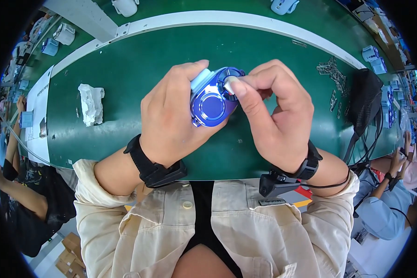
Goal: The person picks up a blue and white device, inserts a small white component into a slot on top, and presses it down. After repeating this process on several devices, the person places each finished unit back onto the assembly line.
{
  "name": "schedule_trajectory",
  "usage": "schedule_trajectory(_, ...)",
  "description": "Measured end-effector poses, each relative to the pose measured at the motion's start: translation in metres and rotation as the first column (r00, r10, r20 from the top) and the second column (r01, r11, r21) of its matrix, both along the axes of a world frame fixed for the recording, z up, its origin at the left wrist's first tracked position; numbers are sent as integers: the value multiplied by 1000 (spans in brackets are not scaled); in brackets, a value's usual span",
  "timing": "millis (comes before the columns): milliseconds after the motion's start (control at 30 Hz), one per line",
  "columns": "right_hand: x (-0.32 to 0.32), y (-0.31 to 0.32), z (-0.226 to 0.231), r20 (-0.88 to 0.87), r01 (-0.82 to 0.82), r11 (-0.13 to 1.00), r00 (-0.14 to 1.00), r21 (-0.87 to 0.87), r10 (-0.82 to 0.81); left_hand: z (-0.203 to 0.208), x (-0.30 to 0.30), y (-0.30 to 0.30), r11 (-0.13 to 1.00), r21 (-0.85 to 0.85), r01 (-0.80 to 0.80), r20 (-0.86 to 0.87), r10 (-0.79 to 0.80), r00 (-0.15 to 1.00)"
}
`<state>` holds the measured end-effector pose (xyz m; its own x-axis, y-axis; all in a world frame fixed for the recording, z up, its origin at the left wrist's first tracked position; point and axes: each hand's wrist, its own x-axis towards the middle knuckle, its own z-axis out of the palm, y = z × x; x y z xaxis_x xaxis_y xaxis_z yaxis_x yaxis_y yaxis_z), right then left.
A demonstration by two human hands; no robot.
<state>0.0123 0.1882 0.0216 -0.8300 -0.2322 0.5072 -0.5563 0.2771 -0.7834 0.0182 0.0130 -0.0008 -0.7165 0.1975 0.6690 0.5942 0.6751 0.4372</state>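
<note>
My left hand (171, 111) is closed around a small device (211, 107) with a light blue body and a shiny blue-violet front. That front carries a round disc and, above it to the right, a dark ringed opening. It is held tilted over the table, its front turned up toward me. At the dark opening my right hand (282, 111) pinches with thumb and forefinger. Something small and whitish shows at the thumb tip, mostly covered by the fingers, so its kind is unclear. Both wrists wear black strapped units.
Crumpled white paper (91, 104) lies left on the green table (134, 60). Small metal parts (331, 72) are scattered at the right, beside a black mesh pouch (365, 99) with cables. A white rail (227, 17) crosses the far side. Other people work at both sides.
</note>
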Motion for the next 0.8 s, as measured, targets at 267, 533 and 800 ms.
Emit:
schedule_trajectory(267,-5,3,0,320,-107,957,927,-271,194,4,3,-1,1000,22,-20,133,17,991)
schedule_trajectory(533,-13,8,7,438,-212,901,817,-378,375,1,8,-1,1000,4,-5,164,4,987)
schedule_trajectory(800,-11,1,-14,518,-148,774,663,-616,540,1,4,1,999,-24,38,254,-31,967)
